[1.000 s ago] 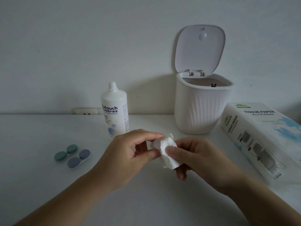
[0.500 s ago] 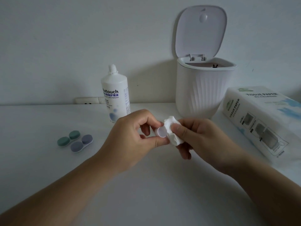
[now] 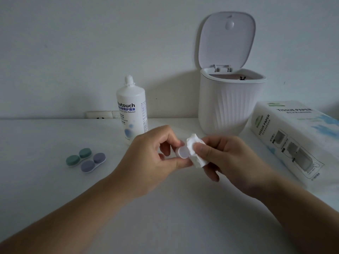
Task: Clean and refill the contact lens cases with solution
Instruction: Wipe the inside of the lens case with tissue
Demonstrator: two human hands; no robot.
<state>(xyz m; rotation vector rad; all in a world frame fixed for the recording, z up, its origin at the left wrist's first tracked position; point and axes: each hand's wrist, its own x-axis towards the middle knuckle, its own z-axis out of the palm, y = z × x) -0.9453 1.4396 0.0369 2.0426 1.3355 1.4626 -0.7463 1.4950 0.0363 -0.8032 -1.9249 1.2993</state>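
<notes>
The small round white piece (image 3: 183, 152) is partly covered by the fingers of the left hand (image 3: 156, 158); its identity cannot be determined. The tissue box (image 3: 297, 136) is cut off at the right edge. The wall socket (image 3: 102, 114) is partly hidden behind the solution bottle (image 3: 131, 110). The bin (image 3: 229, 103) contents are largely concealed.

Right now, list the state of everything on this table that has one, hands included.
left hand: pinches a small round cap
right hand: holds a crumpled tissue against the cap
solution bottle: upright, capped
green lens case: both caps on, flat on the table
purple lens case: both caps on, beside the green one
trash bin: lid up
tissue pack: lying on its side
</notes>
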